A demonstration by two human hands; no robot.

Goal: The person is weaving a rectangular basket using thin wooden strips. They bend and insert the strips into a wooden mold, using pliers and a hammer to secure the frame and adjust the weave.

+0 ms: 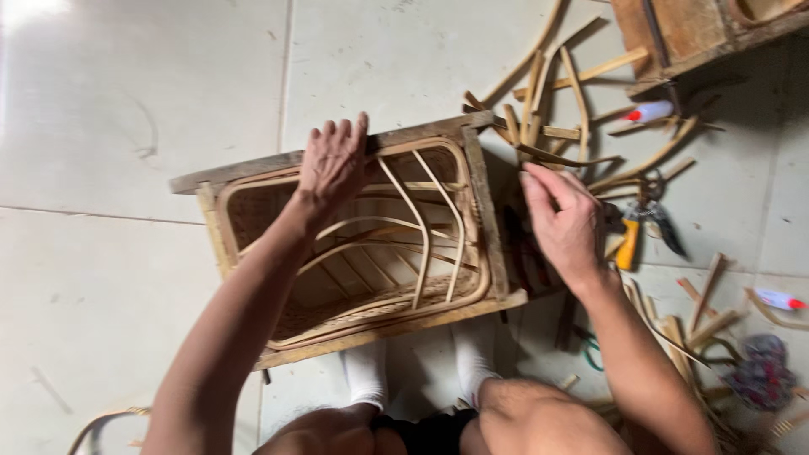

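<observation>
- My left hand (331,164) lies flat, fingers spread, pressing the far rim of the wooden frame (484,202) to steady it.
- Bent rattan basket (371,244) sits inside the frame, under that hand.
- My right hand (563,223) hovers open and empty beside the frame; cane offcuts (548,109) just beyond, pliers (628,240) at its right.

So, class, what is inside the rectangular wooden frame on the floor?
Inside the rectangular wooden frame sits a woven cane basket with curved cane ribs. The left hand covers part of its far rim; the basket's underside is hidden.
</observation>
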